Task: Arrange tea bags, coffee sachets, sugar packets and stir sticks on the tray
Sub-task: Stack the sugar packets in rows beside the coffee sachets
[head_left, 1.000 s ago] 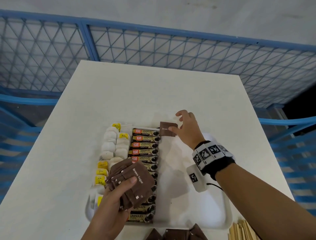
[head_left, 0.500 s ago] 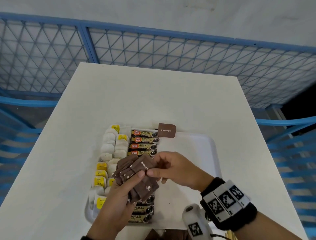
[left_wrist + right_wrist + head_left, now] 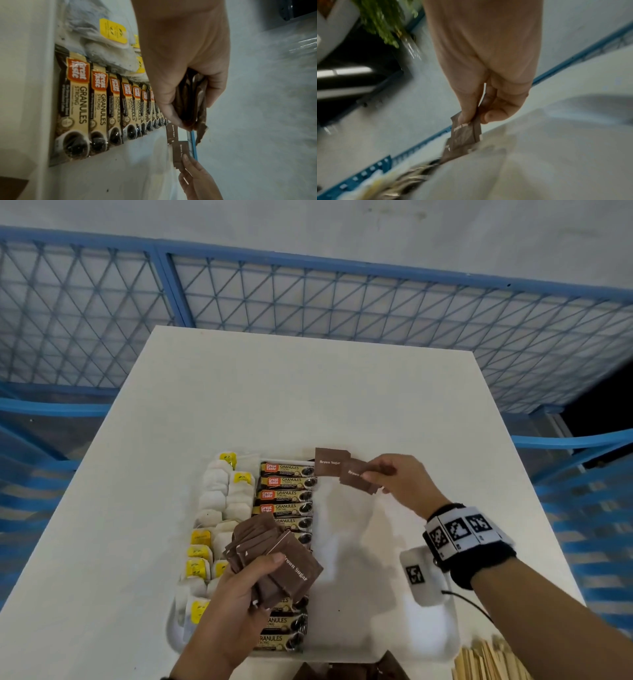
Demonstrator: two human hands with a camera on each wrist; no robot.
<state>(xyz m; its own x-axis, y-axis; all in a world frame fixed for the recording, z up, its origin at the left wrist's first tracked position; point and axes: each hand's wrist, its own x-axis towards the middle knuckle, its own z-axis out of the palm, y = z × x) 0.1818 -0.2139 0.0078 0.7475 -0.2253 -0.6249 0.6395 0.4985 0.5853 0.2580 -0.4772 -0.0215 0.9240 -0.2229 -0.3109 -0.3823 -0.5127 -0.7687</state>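
White bench backed by blue mesh fencing; white tray at the near edge. Down the tray's left side, a column of tea bags with yellow tags; just beside them, a row of coffee sachets marked "Granules", lying edge to edge. Left hand low over the near end of that row, fingers and thumb curled round a fanned stack of brown sugar packets, hiding several sachets beneath. At the tray's far edge, touching the top sachet's right end, one placed packet labelled "Brown Sugar". Overlapping its right corner, a second packet pinched between thumb and fingers of the right hand, tilted; contact with the tray not clear. Right wrist wrapped in a black band with printed markers, a small white camera unit hanging below. More brown packets on the bench at the near edge, and to the right a pile of wooden stir sticks, still off the tray. Half a second ago, right hand at the left hand's stack; now out at the far edge with a single packet. Placed packet and the two finished columns unmoved.
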